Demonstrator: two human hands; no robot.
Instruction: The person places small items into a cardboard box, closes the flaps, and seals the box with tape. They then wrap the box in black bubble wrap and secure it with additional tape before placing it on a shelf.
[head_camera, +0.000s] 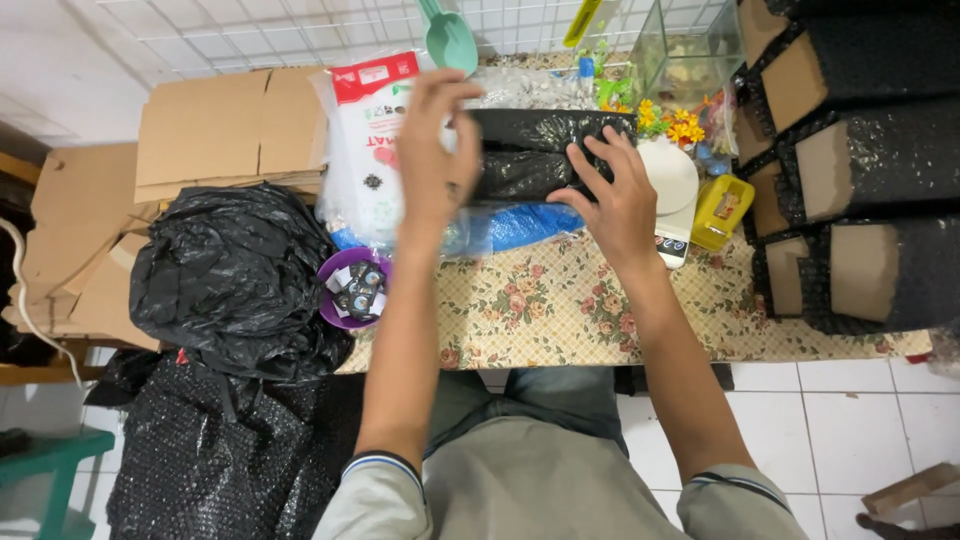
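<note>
— What's in hand at the table?

— My left hand (437, 140) clasps the left end of a black-wrapped parcel (545, 150) on the flowered tablecloth (560, 310); my right hand (615, 195) lies flat, unclenched, pressing its front.

— Any risk?

— The slick wrap could slide, I reckon, nudging the white scale (672, 185) or the yellow tub (722, 208) just beside it.

White tiled floor (850, 420), floral tablecloth (560, 310), white wire grid (300, 25), flattened cardboard (220, 125), green stool (50, 460)
</note>
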